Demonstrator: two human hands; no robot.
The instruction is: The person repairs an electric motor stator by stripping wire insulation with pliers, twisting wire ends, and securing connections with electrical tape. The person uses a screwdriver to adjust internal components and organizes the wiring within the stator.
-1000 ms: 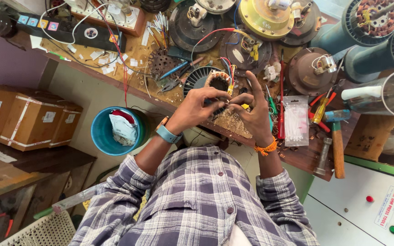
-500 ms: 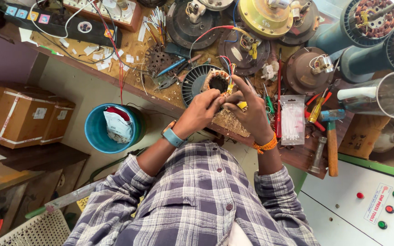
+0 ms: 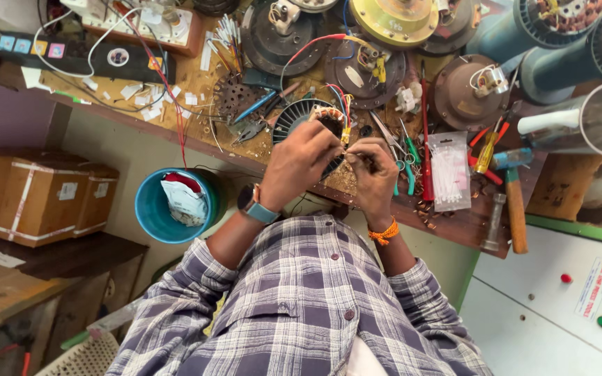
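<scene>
Upper middle of the frame, a round wound stator [image 3: 313,124] is kept on the cluttered counter [image 3: 196,90], its thin wires [image 3: 346,132] pinched by left hand [image 3: 299,163] and right hand [image 3: 374,170], left one nearer.

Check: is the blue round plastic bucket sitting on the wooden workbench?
No. The blue round plastic bucket sits below the edge of the wooden workbench, off to the side of the left hand.
</scene>
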